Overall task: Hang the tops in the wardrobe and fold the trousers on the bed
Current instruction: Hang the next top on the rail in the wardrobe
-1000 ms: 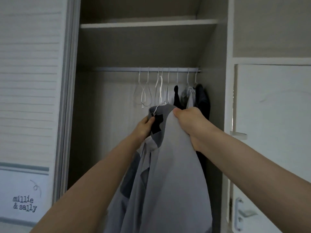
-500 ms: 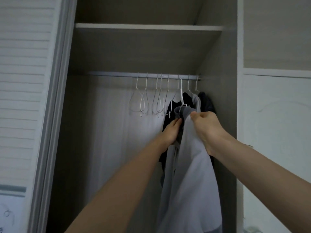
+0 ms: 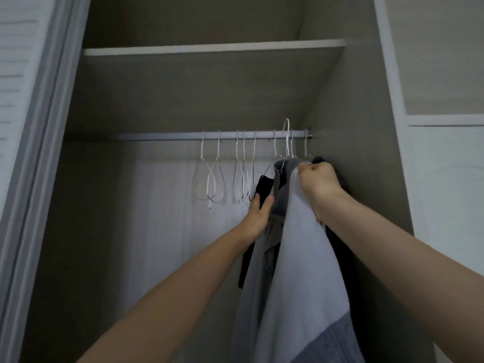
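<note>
- You have a pale grey fabric top with a darker grey collar and lower panel (image 3: pixel 301 258) hanging in long folds at about 5 o'clock in your view, bunched at its upper end.
- Its thin white wire hanger (image 3: pixel 287 137) stands upright, the hook raised level with the silver metal wardrobe rail (image 3: pixel 162 136) at 1 o'clock; whether the hook is over it cannot be told.
- A black garment (image 3: pixel 264 184) hangs just left of the top's collar, touching it.
</note>
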`<state>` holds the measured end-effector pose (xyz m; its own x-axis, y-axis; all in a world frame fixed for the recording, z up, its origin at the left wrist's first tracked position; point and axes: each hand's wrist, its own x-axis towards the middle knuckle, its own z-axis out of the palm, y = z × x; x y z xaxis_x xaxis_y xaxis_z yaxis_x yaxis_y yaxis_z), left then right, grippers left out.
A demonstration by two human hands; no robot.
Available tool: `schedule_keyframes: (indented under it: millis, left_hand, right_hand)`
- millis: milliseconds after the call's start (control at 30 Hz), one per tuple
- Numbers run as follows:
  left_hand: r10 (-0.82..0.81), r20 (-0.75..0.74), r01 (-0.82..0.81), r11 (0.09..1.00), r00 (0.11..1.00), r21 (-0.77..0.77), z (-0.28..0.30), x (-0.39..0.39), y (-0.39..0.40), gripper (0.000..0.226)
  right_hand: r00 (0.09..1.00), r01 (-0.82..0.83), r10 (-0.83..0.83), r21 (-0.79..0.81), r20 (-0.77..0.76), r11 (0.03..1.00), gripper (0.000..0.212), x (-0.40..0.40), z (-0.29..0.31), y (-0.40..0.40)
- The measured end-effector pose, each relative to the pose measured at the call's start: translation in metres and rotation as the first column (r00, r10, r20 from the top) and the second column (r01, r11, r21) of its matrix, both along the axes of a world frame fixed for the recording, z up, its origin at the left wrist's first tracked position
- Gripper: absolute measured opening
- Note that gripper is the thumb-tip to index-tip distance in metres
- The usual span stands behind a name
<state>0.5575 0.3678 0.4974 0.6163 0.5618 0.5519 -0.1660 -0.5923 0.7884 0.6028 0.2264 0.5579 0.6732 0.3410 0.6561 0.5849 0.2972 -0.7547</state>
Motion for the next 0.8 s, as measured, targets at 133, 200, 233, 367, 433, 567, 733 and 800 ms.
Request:
schedule_keyframes:
  millis: [133,200,233,367,433,567,733,800]
  left_hand:
    - [-0.125,0.067,0.123,0.992,0.990,0.032,-0.004,0.000,0.010,0.071]
    - [-0.187,0.116,0.186,0.982,0.975,0.019,-0.001,-0.008,0.004,0.077]
    - [-0.203,0.139,0.204,0.979,0.969,0.005,-0.001,-0.013,0.003,0.088]
    - [-0.152,0.135,0.117,0.964,0.979,0.238,-0.010,-0.032,0.009,0.105]
    - [0.055,0.028,-0.062,0.887,0.998,0.458,-0.025,-0.037,0.018,0.118]
    - [0.364,-0.015,-0.298,0.784,0.931,0.545,-0.044,-0.041,0.039,0.080]
    - [0.507,0.061,-0.456,0.711,0.860,0.535,-0.048,-0.044,0.054,0.016]
    - [0.541,0.066,-0.492,0.698,0.838,0.520,-0.050,-0.047,0.058,0.018]
  right_hand:
    - [1.000,0.006,-0.006,0.013,-0.010,1.000,0.038,0.001,0.032,0.039]
    - [1.000,0.004,-0.004,0.030,-0.011,1.000,0.039,-0.002,0.049,0.055]
    - [1.000,0.005,-0.005,0.037,-0.003,0.999,0.038,-0.002,0.057,0.065]
    - [1.000,0.000,0.000,0.054,0.006,0.999,0.036,0.006,0.075,0.096]
    - [1.000,0.011,-0.012,0.042,0.020,0.999,0.036,0.015,0.078,0.112]
    - [0.992,0.119,-0.118,-0.009,0.044,0.993,0.035,0.032,0.073,0.133]
    - [0.975,0.201,-0.192,-0.074,0.107,0.977,0.027,0.042,0.069,0.148]
    - [0.969,0.219,-0.203,-0.106,0.141,0.970,0.026,0.045,0.068,0.152]
